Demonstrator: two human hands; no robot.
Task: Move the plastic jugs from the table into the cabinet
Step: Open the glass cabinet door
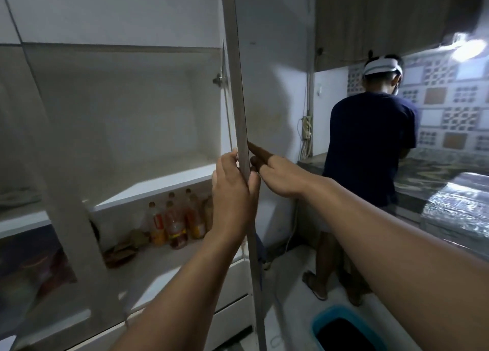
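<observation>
A white cabinet (148, 184) stands open on the left, its upper shelf bare. The cabinet door (242, 128) stands edge-on to me in the middle of the view. My left hand (234, 194) grips the door's edge, fingers on the inner face and thumb on the outer. My right hand (277, 174) presses flat against the door's outer side just above, fingers stretched out. No plastic jug is in view, and neither is the table.
Several bottles (173, 223) with orange and red labels stand on the lower shelf beside some brown packets (120, 252). A person in a dark shirt (370, 149) stands at a counter (449, 189) on the right. A blue bin (346, 329) sits on the floor.
</observation>
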